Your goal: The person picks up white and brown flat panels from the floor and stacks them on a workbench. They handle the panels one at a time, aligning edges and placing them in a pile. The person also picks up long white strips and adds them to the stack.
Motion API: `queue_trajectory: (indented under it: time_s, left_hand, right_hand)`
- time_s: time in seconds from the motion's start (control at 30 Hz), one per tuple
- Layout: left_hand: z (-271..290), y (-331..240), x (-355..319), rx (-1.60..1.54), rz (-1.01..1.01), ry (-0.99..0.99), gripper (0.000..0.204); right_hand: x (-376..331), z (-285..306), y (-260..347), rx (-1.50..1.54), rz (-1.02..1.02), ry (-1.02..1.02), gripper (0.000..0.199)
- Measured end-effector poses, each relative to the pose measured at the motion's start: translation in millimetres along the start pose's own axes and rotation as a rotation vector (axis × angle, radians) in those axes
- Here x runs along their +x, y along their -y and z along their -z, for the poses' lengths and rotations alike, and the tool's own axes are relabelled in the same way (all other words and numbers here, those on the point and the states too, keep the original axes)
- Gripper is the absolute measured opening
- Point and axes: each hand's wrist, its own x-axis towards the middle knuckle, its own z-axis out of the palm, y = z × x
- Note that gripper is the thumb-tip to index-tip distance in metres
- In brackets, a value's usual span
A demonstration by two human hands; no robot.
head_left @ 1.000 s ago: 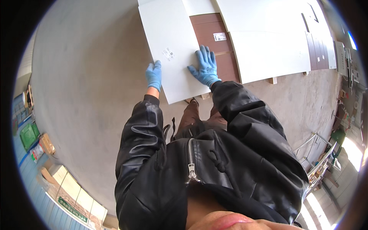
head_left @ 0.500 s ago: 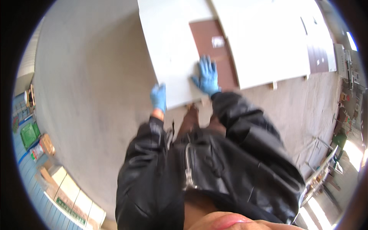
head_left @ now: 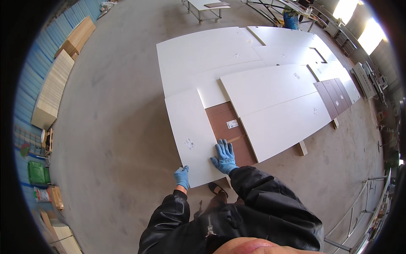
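A white board (head_left: 182, 122) lies at the near left of a raised spread of panels, its near corner in the grasp of a person's gloved left hand (head_left: 182, 176), which appears to pinch the left edge, any fingers beneath hidden. The gloved right hand (head_left: 225, 157) rests spread, thumb on the board, fingers reaching over the brown board (head_left: 247, 150) just to the right. An uneven pull could skew the white board and scrape the brown surface; a slipping left grip could let the corner drop toward the shoe (head_left: 218, 189) on the near side. A shove rightward might pinch the spread fingers against the white slab (head_left: 283, 122) farther right, or chip its edge, above a wooden block (head_left: 302, 148).
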Motion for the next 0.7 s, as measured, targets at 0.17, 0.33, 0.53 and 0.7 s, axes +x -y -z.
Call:
queue_trajectory:
  time_s: [0.17, 0.33, 0.53, 0.7]
  left_hand:
    - [7, -7, -11, -0.186, -0.006, 0.070, 0.035]
    - [25, -1, -51, 0.063, 0.193, 0.175, 0.035]
    - [25, 4, -80, 0.294, 0.003, 0.088, 0.039]
    - [22, 14, -68, 0.448, -0.158, 0.069, 0.042]
  right_hand:
    - [1, 14, 6, 0.035, -0.052, 0.036, 0.077]
    - [-36, 44, 21, -0.044, 0.234, 0.025, 0.082]
    - [-77, 50, 28, -0.083, 0.323, 0.188, 0.088]
    - [-81, 27, 16, -0.162, 0.357, 0.116, 0.083]
